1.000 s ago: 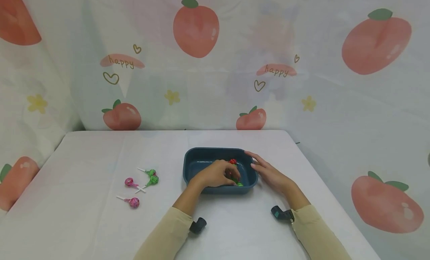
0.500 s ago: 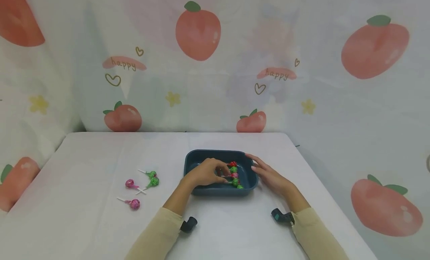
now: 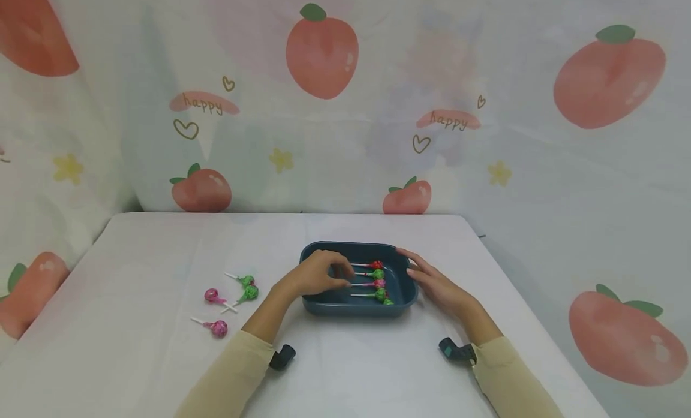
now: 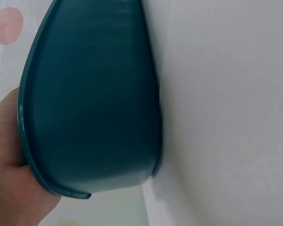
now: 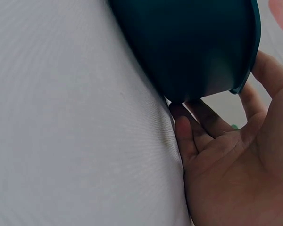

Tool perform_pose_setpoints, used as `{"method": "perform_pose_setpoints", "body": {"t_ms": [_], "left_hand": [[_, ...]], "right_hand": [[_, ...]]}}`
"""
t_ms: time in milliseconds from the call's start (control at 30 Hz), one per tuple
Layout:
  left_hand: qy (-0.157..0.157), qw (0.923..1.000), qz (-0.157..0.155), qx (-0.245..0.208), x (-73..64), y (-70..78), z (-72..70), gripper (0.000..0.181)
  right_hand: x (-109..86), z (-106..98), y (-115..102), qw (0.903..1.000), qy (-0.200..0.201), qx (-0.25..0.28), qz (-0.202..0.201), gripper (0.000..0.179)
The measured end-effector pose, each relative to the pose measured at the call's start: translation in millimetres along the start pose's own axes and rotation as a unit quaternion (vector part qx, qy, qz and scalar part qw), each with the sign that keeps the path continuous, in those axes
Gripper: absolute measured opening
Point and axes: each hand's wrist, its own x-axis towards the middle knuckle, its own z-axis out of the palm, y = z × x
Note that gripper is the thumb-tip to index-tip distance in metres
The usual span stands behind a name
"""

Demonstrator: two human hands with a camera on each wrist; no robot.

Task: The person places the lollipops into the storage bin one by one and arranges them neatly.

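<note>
A dark teal rectangular tray [image 3: 345, 310] stands on the white table. Inside, toward its right half, several lollipops lie in a row, sticks pointing left: a red one [image 3: 376, 264], a pink one [image 3: 379, 283] and green ones [image 3: 380, 294]. My left hand [image 3: 315, 274] hovers over the tray's left part, thumb and fingers apart, nothing visible between them. In the left wrist view, that hand shows behind the tray wall [image 4: 94, 103]. My right hand [image 3: 442, 286] touches the tray's right end; in the right wrist view its fingers [image 5: 210, 117] rest against the outer wall and rim.
Left of the tray, several loose lollipops lie on the table [image 3: 135, 274]: green ones [image 3: 248, 292], a pink one [image 3: 212, 295] and a pink-purple one [image 3: 218, 328]. A peach-printed cloth [image 3: 345, 136] hangs behind and at both sides.
My left hand has moved left from the lollipops, its fingers coming off them, and the row of lollipops is now in full view. My right hand has stayed at the tray's right end.
</note>
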Motion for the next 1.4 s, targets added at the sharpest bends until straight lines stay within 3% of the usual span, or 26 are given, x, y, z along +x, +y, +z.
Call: {"method": "perform_pose_setpoints", "body": {"t_ms": [400, 567, 833, 967, 1100, 1233, 1400], "left_hand": [[0.023, 0.9986, 0.031, -0.037, -19.4, -11.7, -15.6, 0.024], [0.031, 0.9968, 0.015, -0.072, -31.5, -16.1, -20.8, 0.026], [-0.014, 0.9924, -0.007, -0.122, -45.6, -15.3, -36.3, 0.031], [0.003, 0.9915, -0.005, -0.130, -52.4, -19.3, -47.1, 0.028], [0.039, 0.9913, -0.014, -0.124, -61.0, -28.9, -59.1, 0.025], [0.063, 0.9897, -0.051, -0.118, -71.9, -39.0, -69.5, 0.026], [0.059, 0.9895, -0.085, -0.101, -81.4, -47.9, -80.1, 0.032]], "right_hand": [[1.0, 1, 1, 1.0000, -0.002, 0.001, -0.006, 0.055], [1.1, 2, 0, 1.0000, -0.001, 0.003, -0.002, 0.055], [0.0, 1, 0, 0.9999, -0.001, 0.014, -0.002, 0.054], [-0.1, 1, 0, 0.9999, -0.002, 0.011, -0.004, 0.055], [0.7, 0, -1, 0.9999, -0.001, 0.016, 0.000, 0.055], [1.9, 0, 0, 0.9999, 0.001, 0.014, 0.006, 0.055], [0.6, 0, 1, 0.9999, 0.004, 0.006, 0.009, 0.055]]}}
